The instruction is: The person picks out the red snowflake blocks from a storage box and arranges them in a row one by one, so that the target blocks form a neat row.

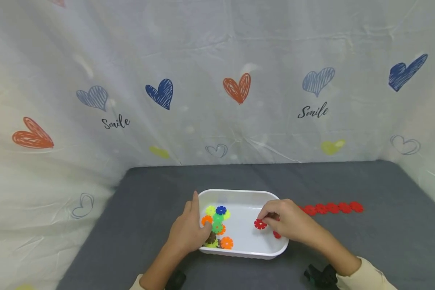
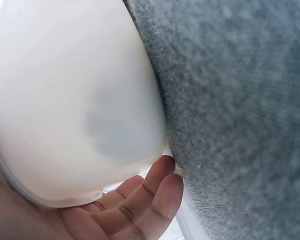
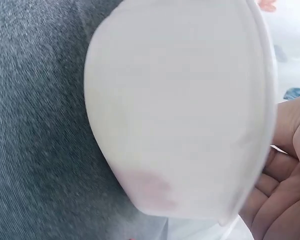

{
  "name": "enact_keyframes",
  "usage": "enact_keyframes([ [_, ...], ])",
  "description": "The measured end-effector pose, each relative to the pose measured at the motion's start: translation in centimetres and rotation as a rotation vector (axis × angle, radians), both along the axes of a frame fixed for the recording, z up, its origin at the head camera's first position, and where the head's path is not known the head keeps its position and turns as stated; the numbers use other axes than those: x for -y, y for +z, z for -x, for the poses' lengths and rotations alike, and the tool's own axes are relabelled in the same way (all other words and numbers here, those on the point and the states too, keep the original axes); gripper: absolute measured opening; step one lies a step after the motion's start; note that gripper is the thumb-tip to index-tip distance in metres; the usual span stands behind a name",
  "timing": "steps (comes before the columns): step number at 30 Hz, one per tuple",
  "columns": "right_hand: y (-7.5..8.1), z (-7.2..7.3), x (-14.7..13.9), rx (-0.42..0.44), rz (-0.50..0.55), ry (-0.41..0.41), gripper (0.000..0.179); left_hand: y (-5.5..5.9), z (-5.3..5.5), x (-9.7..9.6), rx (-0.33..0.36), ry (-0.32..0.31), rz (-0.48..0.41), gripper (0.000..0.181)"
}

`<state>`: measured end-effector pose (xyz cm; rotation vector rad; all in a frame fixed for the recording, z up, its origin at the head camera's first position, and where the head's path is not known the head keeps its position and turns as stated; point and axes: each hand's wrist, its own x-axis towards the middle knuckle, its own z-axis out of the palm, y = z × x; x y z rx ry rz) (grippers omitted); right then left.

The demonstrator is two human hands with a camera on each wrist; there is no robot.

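A white plastic tray (image 1: 246, 201) stands on the grey cloth. My left hand (image 1: 188, 231) grips its left end, thumb over the rim and the other fingers outside, along the lower wall (image 2: 75, 95) in the left wrist view. Inside, near that thumb, lie several notched plastic discs, among them an orange disc (image 1: 226, 243) and a blue disc (image 1: 221, 210). Reaching over the right end, my right hand (image 1: 290, 221) pinches a red notched disc (image 1: 260, 224) at its fingertips. Another red disc (image 1: 277, 234) is partly hidden below that hand; the tray wall (image 3: 185, 100) covers the fingertips in the right wrist view.
A row of red discs (image 1: 332, 208) lies on the grey cloth (image 1: 348, 181) to the right of the tray, its near end hidden behind the right hand. Behind the table hangs a pale curtain (image 1: 203, 129) printed with hearts.
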<state>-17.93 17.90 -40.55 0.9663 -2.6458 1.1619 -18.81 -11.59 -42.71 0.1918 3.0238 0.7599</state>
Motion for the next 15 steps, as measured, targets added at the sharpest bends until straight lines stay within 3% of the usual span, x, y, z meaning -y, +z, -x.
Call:
enact_keyframes([
  [15, 1.1, -0.3, -1.3, 0.042, 0.039, -0.051, 0.021, -0.1, -0.1, 0.1, -0.023, -0.003, -0.004, 0.092],
])
